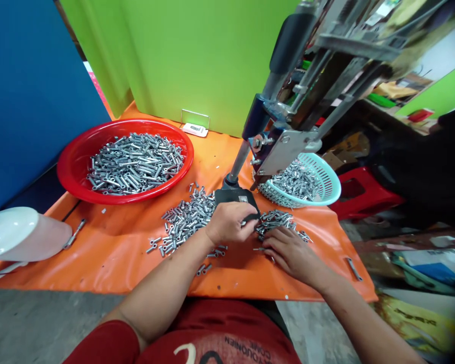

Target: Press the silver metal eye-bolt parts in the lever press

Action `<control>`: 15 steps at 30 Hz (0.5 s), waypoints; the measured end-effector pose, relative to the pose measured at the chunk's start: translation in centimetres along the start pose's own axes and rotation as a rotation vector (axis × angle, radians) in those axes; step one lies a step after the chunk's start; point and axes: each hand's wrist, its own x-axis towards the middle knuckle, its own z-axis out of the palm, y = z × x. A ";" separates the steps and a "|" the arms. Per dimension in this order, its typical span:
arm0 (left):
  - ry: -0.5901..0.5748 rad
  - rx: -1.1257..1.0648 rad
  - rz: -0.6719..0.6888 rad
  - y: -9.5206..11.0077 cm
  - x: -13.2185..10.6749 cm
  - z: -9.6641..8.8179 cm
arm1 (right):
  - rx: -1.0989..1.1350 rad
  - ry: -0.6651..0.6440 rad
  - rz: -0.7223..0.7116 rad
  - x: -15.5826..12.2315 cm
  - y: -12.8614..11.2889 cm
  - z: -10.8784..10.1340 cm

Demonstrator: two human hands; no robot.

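My left hand [231, 222] is closed in a pinch at the front of the dark base [227, 196] of a hand-lever press. A small shiny metal piece shows between its thumb and forefinger; its exact shape is mostly hidden. My right hand [293, 255] rests at the near side of a small pile of metal pins [278, 220], fingers bent together. A thin metal pin [258, 248] sticks out at its fingertips. Left of the press base lies a bigger heap of short metal tubes [189, 215] with ring-like ends. The press's ram [255, 183] stands above the base.
A red basin [70, 177] full of metal tubes stands at the left back, a pale blue basket [331, 184] of metal parts at the right. A white-lidded container [41, 235], two wrenches and a small white device [195, 130] lie on the orange cover [125, 253]. Green panels stand behind.
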 end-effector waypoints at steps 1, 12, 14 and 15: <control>-0.048 -0.012 0.013 0.1 0.0 0.0 | 0.023 0.040 0.019 0.3 -0.1 -0.1; 0.122 -0.372 -0.352 0.0 0.8 0.1 | 0.890 0.461 0.354 7.0 -0.3 -0.7; 0.215 -0.292 -0.426 -0.4 0.8 0.4 | 0.917 0.526 0.364 8.1 0.1 -0.6; 0.244 -0.242 -0.456 -0.6 0.8 0.5 | 0.881 0.569 0.352 8.5 0.3 -0.6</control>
